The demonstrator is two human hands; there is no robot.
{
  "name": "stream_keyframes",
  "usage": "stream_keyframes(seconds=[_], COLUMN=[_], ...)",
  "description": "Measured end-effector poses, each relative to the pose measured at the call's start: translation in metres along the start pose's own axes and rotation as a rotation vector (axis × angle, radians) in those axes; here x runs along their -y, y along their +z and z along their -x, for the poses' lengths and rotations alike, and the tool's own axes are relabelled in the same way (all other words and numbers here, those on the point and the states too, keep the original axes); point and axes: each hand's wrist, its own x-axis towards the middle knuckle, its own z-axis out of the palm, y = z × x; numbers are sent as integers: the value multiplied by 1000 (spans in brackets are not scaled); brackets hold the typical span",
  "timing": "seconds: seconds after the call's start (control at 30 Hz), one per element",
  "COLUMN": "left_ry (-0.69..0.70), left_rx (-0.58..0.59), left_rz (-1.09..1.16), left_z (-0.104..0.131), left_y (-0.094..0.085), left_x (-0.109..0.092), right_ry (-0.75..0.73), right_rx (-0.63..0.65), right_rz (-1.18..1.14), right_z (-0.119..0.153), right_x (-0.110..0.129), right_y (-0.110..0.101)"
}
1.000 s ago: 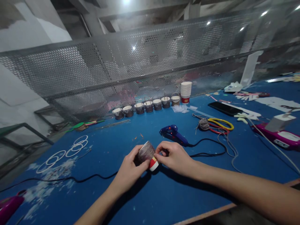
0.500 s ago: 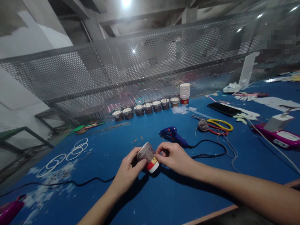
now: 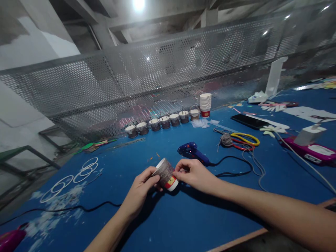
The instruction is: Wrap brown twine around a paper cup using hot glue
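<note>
My left hand [image 3: 141, 189] grips a tilted paper cup [image 3: 172, 184] from its left side, thumb along the wall. Grey-brown yarn [image 3: 164, 171] is wound around most of the cup; a red and yellow printed band and the white end stay bare at the lower right. At the cup's right side my right hand [image 3: 193, 173] pinches thumb and finger together on the yarn at the edge of the winding; the strand itself is mostly hidden by the fingers. Just beyond my right hand lies a blue glue gun [image 3: 193, 152].
Several wrapped cups [image 3: 164, 122] line the back by the perforated metal screen [image 3: 131, 80], beside a stack of paper cups [image 3: 205, 104]. At right are a yarn ball [image 3: 226, 139], yellow ring [image 3: 246, 139], phone [image 3: 249, 121] and magenta power strip [image 3: 309, 151]. White rings [image 3: 86, 168] lie left.
The cup has turned slightly in my left hand, whose thumb has shifted back toward the cup's open end. My right hand keeps its pinch at the cup's side.
</note>
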Motion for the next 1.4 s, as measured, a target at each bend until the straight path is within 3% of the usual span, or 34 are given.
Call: stream_keyframes(seconds=[0.33, 0.67, 1.0, 1.27, 1.4], left_ry=[-72, -65, 20, 40, 22], left_rx=[62, 22, -38, -31, -30], left_rz=[68, -209, -275, -342, -347], left_z=[-2, 0, -1, -1, -1], left_y=[0, 9, 4, 6, 8], left_x=[2, -2, 4, 3, 2], right_ry=[-38, -65, -71, -211, -226], right_rx=[16, 9, 15, 23, 21], right_rz=[22, 56, 40, 181, 123], right_z=[1, 2, 2, 6, 7], right_x=[-1, -4, -1, 0, 2], right_y=[0, 3, 1, 1, 1])
